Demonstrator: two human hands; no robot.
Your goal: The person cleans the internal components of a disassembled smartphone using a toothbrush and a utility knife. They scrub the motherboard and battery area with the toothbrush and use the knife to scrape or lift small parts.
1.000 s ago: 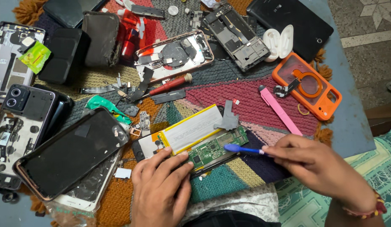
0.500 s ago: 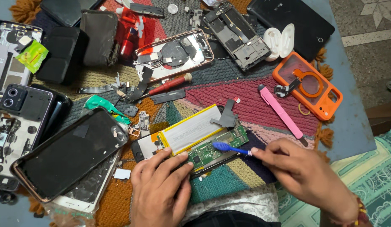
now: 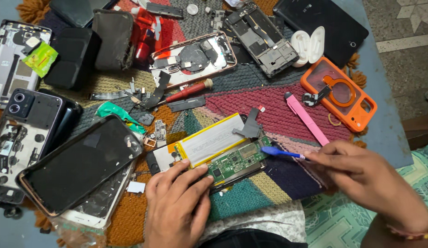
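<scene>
An opened phone lies on the woven mat, showing a white-and-yellow battery and a green circuit board. My left hand presses flat on the phone's near edge and holds it down. My right hand pinches a thin blue-tipped tool. The tool's blue tip rests at the right end of the circuit board. A small black flex piece sticks up beside the battery.
A black phone screen lies left of my left hand. Further left is a phone back with cameras. A red-handled screwdriver, a pink pry tool, an orange case, white earbud case and opened phone frames lie beyond.
My right hand shifted the blue tool's tip from the middle of the board out to its right end. The left hand stayed on the phone.
</scene>
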